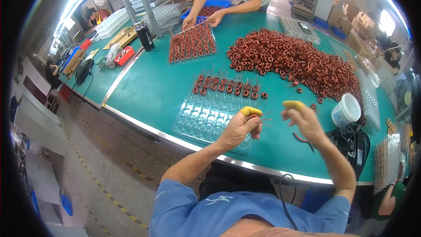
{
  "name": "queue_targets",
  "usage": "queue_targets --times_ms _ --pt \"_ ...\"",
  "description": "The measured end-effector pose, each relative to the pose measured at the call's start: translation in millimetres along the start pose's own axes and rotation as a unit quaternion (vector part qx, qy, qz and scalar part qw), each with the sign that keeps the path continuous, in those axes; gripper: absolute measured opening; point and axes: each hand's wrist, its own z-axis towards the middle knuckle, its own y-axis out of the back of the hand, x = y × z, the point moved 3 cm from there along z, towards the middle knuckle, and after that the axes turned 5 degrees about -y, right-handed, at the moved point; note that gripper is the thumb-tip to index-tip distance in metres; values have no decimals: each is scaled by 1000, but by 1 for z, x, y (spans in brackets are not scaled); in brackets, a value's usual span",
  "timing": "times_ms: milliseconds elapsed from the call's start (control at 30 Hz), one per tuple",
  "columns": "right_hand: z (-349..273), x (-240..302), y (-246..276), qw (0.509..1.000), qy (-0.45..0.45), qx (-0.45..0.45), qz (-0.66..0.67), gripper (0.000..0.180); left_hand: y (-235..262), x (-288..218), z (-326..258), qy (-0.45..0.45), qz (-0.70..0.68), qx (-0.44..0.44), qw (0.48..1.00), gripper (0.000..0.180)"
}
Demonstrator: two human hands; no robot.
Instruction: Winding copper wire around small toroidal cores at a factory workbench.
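Observation:
My left hand, a yellow cover on one finger, pinches a small copper-wound ring coil whose thin wire leads stick out to the right. Just right of those leads, apart from them, my right hand is raised, also with a yellow-covered finger. Its fingers are curled and smeared, and I cannot make out anything in them. Under and beyond my left hand lies a clear plastic tray with round pockets. Its far rows hold upright ring coils with leads up; a single coil sits at their right end.
A big heap of ring coils covers the far right. Nearby are a white bucket, a black bag and a red-handled hand tool. Across the table, another person's hands hold a filled tray beside a blue bin.

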Motion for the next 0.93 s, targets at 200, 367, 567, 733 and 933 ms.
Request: queue_targets --times_ms 200,367,567,733,933 --pt "15 22 -56 999 26 -6 24 29 -8 -15 -2 -24 83 31 996 26" --pt "21 16 -65 993 11 -32 112 26 -3 -22 -2 10 124 23 992 36" --pt "6 40 -72 833 384 -248 -313 16 4 -23 2 -12 174 -42 984 31" --pt "12 46 -69 878 343 -241 -232 16 5 -20 6 9 42 -28 999 23" --pt "17 55 -81 817 437 -231 -298 17 21 -6 22 -32 -65 -104 992 27"
